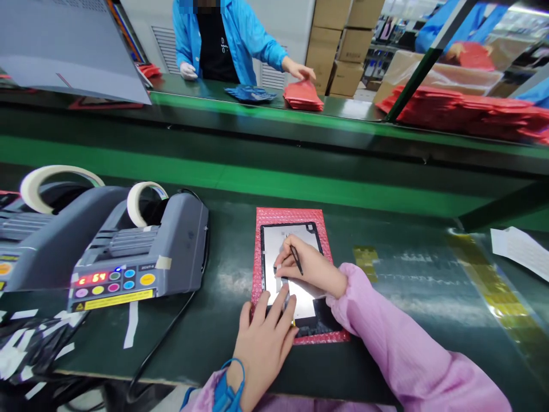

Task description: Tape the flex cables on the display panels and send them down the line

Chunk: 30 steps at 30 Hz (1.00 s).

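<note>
An opened tablet (307,292) with a silvery inner plate and a black frame lies on a pink bubble-wrap pouch (288,216). Over its middle, my right hand (306,264) is closed round what look like black tweezers (295,260). Its thumb and forefinger pinch close to the plate, by a small dark piece whose kind I cannot make out. My left hand (265,337) rests with fingers spread on the tablet's lower left part. A blue wrist strap (234,386) circles my left wrist.
Left stand two grey tape dispensers (180,246) with white tape rolls (139,203); a cable runs to the bench edge. White tape strips (132,325) lie nearby. Right are yellow tape (493,286) and a paper sheet (521,249). Beyond the raised shelf, a co-worker's hand (300,70) touches red pouches (302,96).
</note>
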{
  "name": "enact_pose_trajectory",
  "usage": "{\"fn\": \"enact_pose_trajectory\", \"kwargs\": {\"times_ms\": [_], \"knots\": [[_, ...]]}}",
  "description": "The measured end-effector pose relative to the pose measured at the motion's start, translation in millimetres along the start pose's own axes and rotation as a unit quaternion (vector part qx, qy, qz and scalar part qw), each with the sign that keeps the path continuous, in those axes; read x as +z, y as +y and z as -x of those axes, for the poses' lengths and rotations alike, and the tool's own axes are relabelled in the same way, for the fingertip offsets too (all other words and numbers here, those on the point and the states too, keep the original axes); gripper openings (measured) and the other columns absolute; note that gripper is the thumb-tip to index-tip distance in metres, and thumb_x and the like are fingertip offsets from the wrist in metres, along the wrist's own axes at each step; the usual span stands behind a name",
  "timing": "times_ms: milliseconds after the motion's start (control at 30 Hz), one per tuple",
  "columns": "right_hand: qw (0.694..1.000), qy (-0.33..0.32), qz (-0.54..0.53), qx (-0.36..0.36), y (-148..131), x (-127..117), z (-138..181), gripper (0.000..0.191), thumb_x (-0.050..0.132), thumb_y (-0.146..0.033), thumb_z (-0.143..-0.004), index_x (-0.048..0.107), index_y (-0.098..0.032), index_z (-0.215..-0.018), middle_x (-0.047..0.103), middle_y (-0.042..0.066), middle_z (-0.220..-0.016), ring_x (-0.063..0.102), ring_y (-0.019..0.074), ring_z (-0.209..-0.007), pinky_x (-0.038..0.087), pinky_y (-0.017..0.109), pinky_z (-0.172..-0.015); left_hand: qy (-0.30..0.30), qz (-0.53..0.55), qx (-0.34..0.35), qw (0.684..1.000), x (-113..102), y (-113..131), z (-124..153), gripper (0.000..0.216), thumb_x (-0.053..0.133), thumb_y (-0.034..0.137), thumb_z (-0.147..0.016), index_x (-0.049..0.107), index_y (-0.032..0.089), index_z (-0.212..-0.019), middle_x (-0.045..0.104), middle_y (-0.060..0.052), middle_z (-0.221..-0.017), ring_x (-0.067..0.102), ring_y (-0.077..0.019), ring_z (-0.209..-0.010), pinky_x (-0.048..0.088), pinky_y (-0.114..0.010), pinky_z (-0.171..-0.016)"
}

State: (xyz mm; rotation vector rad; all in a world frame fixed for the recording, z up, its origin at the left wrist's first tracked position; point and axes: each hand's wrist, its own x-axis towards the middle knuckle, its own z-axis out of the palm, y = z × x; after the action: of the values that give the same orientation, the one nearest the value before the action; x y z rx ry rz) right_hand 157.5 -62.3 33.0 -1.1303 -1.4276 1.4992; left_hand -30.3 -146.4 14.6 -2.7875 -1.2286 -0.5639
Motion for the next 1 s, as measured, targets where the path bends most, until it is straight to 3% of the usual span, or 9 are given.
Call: {"fn": "enact_pose_trajectory", "kwargs": {"times_ms": [233,433,700,867,1000], "knots": [[0.996,0.026,0.089,-0.017,-0.8,1.1,-2.7,0.038,0.072,-0.02,-0.079,0.036,-0.027,-0.089,0.068,0.003,-0.108,0.072,0.0165,-0.076,0.056,0.036,-0.073,-0.003,0.036,-0.003,0.999,7.6,-1.2,2.7,0.033,0.052,0.032,-0.1,0.068,0.028,-0.129,0.07,-0.005,-0.136,0.061,-0.0282,-0.119,0.036,-0.042,-0.105],[0.995,0.04,0.092,-0.019,1.6,1.9,-4.5,0.04,0.072,-0.02,-0.078,0.034,-0.027,-0.09,0.066,0.002,-0.11,0.07,0.016,-0.075,0.056,0.036,-0.072,0.007,0.054,0.03,0.998,11.9,-3.4,1.8,0.038,0.045,0.029,-0.102,0.062,0.023,-0.135,0.069,-0.009,-0.137,0.057,-0.0264,-0.133,0.021,-0.049,-0.123],[0.994,0.059,0.093,-0.011,0.1,5.4,-4.7,0.044,0.073,-0.013,-0.076,0.034,-0.027,-0.089,0.064,0.001,-0.111,0.068,0.0142,-0.074,0.054,0.036,-0.076,-0.012,0.063,0.044,0.997,12.7,-7.5,2.5,0.039,0.046,0.025,-0.101,0.06,0.019,-0.137,0.066,-0.012,-0.139,0.057,-0.0265,-0.133,0.025,-0.051,-0.124],[0.969,0.118,0.206,-0.064,2.7,7.7,-2.3,0.054,0.083,-0.012,-0.068,0.035,-0.027,-0.088,0.062,0.006,-0.114,0.061,0.025,-0.106,0.049,0.045,-0.092,-0.007,0.058,0.046,0.997,13.7,-7.8,2.2,0.036,0.046,0.025,-0.101,0.062,0.017,-0.132,0.066,-0.012,-0.139,0.058,-0.0273,-0.133,0.029,-0.05,-0.122],[0.953,0.133,0.257,-0.09,9.3,6.4,-3.7,0.058,0.087,-0.019,-0.066,0.035,-0.028,-0.09,0.061,0.006,-0.111,0.057,0.0269,-0.106,0.049,0.044,-0.091,-0.005,0.066,0.052,0.996,14.1,-8.4,1.9,0.036,0.047,0.025,-0.101,0.061,0.016,-0.133,0.066,-0.013,-0.139,0.058,-0.028,-0.133,0.038,-0.047,-0.117]]}}
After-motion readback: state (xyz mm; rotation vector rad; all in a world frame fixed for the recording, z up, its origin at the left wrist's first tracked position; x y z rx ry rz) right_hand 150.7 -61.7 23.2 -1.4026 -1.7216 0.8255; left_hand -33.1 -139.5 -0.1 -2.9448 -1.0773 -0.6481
